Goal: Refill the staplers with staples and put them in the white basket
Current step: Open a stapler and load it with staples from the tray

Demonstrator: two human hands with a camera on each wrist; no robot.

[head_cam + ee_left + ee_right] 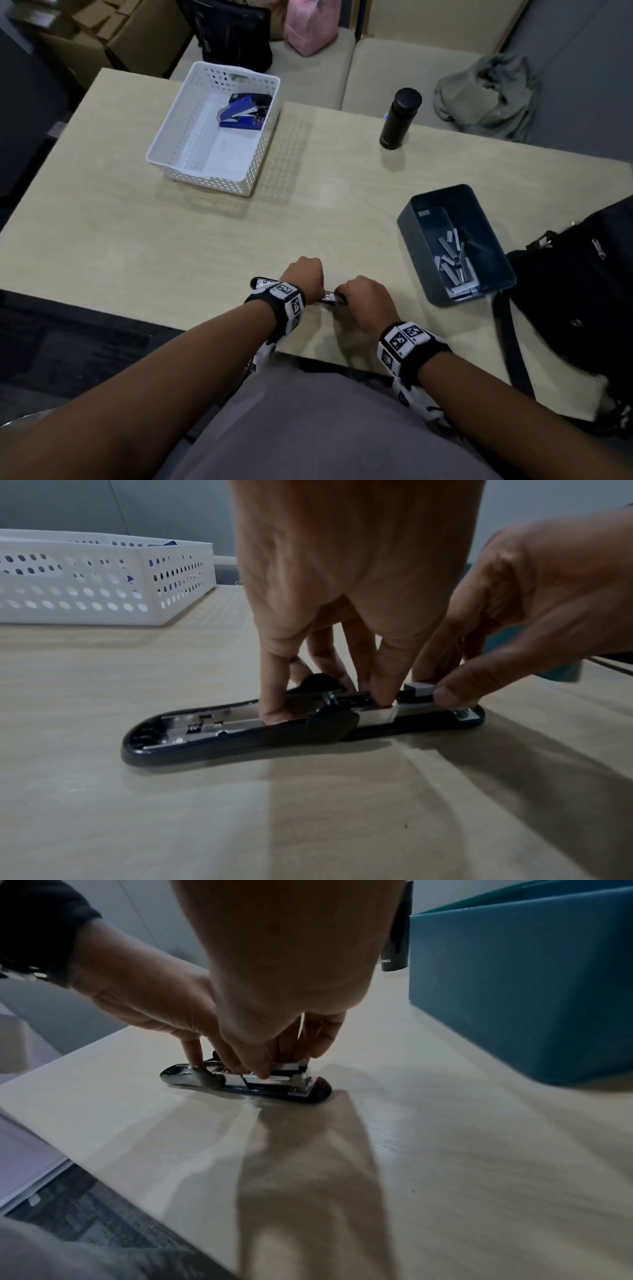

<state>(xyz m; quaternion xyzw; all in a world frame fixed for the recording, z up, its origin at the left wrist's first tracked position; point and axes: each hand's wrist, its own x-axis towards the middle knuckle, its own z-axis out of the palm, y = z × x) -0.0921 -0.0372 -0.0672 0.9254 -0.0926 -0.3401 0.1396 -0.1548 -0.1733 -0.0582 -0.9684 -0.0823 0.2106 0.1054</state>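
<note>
A dark stapler (262, 282) (205, 739) (308, 1091) lies opened flat on the table near the front edge, its metal magazine facing up. My left hand (305, 274) (325, 688) grips the magazine by its middle, fingertips pressing down. My right hand (363, 298) (277, 1065) pinches a grey staple strip (419, 689) (287, 1066) over the magazine's right end. The white basket (164, 164) (103, 593) stands at the back left, with blue staplers (245, 111) inside.
A grey-blue bin (411, 219) (514, 988) holding several loose staple strips (455, 270) sits to the right. Behind it stands a black bottle (399, 118). A black bag (582, 291) lies on the table's right end. The front edge of the table is just behind my wrists.
</note>
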